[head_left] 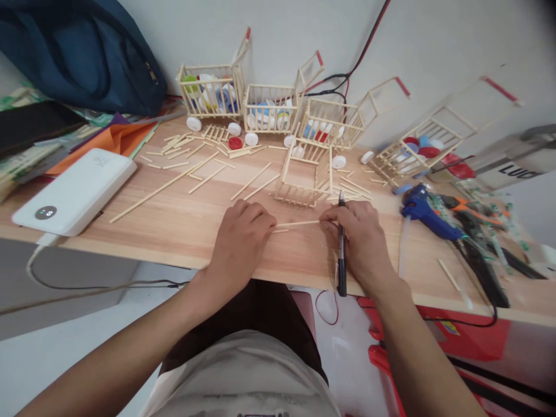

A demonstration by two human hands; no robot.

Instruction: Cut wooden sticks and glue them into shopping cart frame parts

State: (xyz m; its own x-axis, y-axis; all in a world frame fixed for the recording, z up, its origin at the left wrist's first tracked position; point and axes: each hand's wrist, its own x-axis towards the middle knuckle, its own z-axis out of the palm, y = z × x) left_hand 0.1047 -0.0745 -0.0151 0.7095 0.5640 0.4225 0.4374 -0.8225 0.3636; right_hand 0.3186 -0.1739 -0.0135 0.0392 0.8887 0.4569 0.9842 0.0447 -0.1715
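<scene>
The thin pale wooden stick [299, 223] lies flat on the light wooden table [182, 226], near its front edge, and it stretches between the two hands. The left hand [241, 240] is curled, with the fingers bent down, and the fingertips press on the left end of the stick; we think this is so that it does not roll or slide. The right hand [362, 237] is closed around a black pen [341, 272] and at the same time touches the right end of the stick with the thumb and first finger. The pen runs along the hand with its tip pointing away from the body, just beside that end of the stick, so one hand can serve for both things. A short piece of stick [281, 231] lies just below the long one, close to the left fingers.

Just behind the hands an unfinished frame of glued sticks [299, 179] stands on the table, within easy reach. Loose wooden sticks [174, 174] are spread to the left of it. Farther back, along the white wall, we see four small carts made of sticks [212, 90], filled with coloured plastic bottle caps [234, 142]; some caps lie on the table too.

On the right a blue glue gun [428, 214] rests on its side among dark tools. On the left a white power bank [76, 191] lies near the edge, with coloured paper sheets [117, 136] and a dark blue bag [87, 52] behind it
</scene>
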